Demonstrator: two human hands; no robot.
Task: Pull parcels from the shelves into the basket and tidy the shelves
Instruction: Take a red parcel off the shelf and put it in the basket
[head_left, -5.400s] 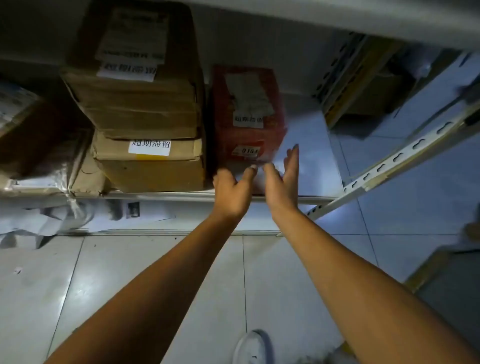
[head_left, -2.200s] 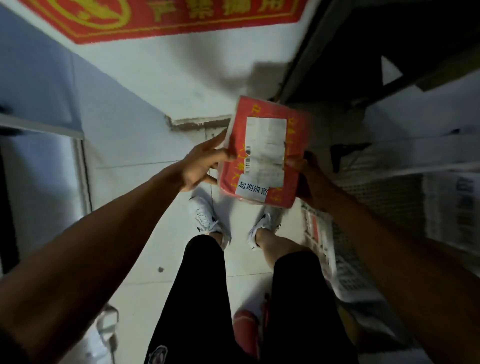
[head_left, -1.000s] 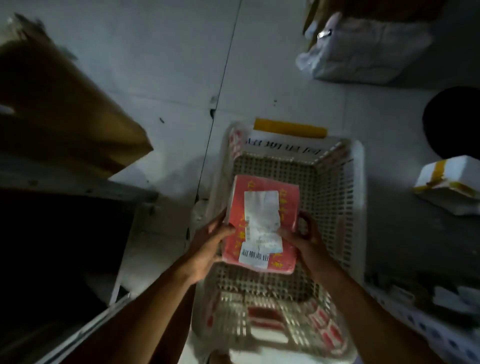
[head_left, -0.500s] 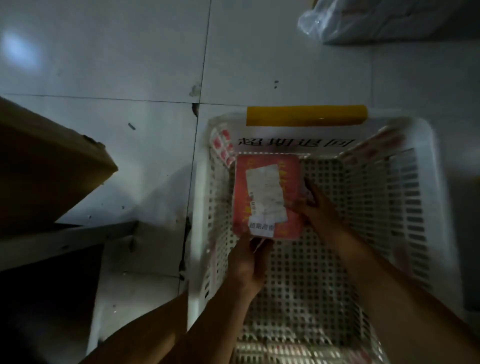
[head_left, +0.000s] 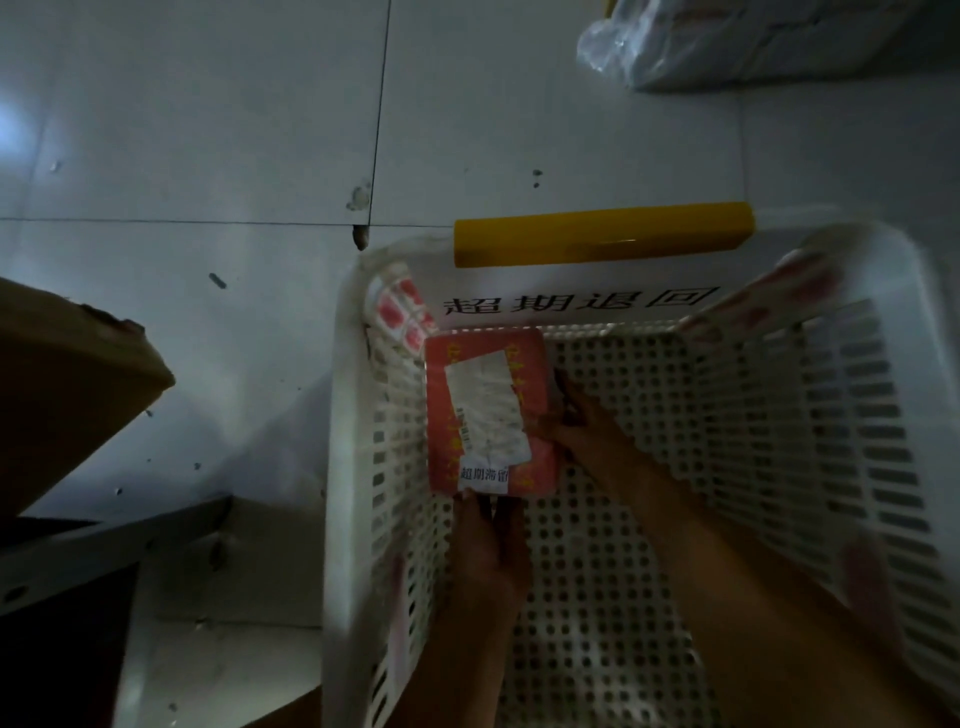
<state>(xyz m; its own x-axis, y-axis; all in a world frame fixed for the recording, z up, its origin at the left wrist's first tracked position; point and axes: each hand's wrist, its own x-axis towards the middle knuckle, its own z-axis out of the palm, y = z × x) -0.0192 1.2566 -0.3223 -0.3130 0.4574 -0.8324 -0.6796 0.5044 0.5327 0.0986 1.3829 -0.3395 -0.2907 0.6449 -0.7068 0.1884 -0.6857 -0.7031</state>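
Note:
A red parcel (head_left: 488, 421) with a white shipping label lies flat on the bottom of the white perforated basket (head_left: 340, 467), in its far left corner. The basket has a yellow handle (head_left: 602, 234) and black characters on its far wall. My left hand (head_left: 488, 545) reaches in from below, its straight fingers touching the parcel's near edge. My right hand (head_left: 576, 426) holds the parcel's right edge with curled fingers.
The basket stands on a pale tiled floor (head_left: 208, 130). A brown cardboard box (head_left: 62, 395) juts in at the left above a grey metal shelf edge (head_left: 104, 551). A plastic-wrapped parcel (head_left: 727, 41) lies on the floor at the top right.
Both hands carried the red parcel from the shelf to the basket and lowered it to the bottom. In the last half second it slid a little toward the far left corner.

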